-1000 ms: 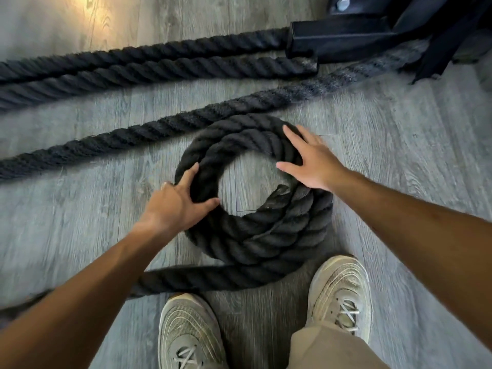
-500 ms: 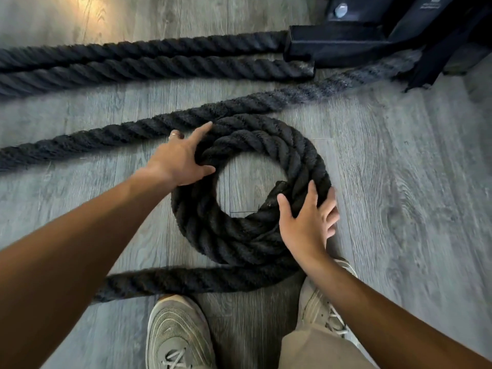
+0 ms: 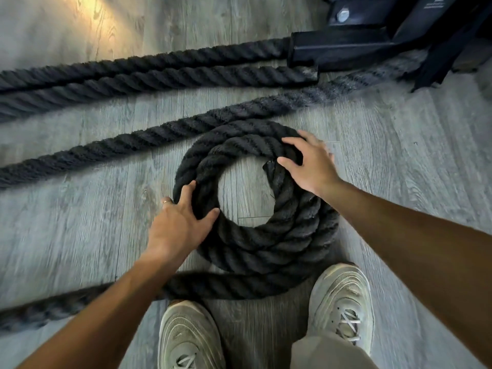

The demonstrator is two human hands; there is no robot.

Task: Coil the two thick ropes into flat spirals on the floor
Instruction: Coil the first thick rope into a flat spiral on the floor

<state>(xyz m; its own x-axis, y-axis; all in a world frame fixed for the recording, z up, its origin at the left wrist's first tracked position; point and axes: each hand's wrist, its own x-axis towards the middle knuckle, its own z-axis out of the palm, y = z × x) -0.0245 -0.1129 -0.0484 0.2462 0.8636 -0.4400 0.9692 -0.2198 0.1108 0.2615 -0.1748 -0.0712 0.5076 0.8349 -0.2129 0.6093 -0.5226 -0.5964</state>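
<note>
A thick black rope lies wound into a ring-shaped coil (image 3: pixel 269 243) on the grey plank floor, with a bare round hole in its middle. My left hand (image 3: pixel 181 225) rests on the coil's left side, thumb inside the ring and fingers spread over the strands. My right hand (image 3: pixel 310 166) presses on the upper right of the coil, next to the frayed inner rope end (image 3: pixel 270 166). The rope's free length (image 3: pixel 66 307) trails off the coil's bottom to the left. A straight length of black rope (image 3: pixel 111 147) runs diagonally just beyond the coil.
Two more straight rope lengths (image 3: pixel 149 73) lie side by side farther back, reaching a black metal frame base (image 3: pixel 346 49) at the top right. My two pale sneakers (image 3: pixel 343 299) stand just below the coil. A dark strap (image 3: pixel 436 65) hangs by the frame.
The left hand slid from the coil's upper left down to its left side. The right hand went from the lower right up to the upper right. The inner rope end turned with the coil.
</note>
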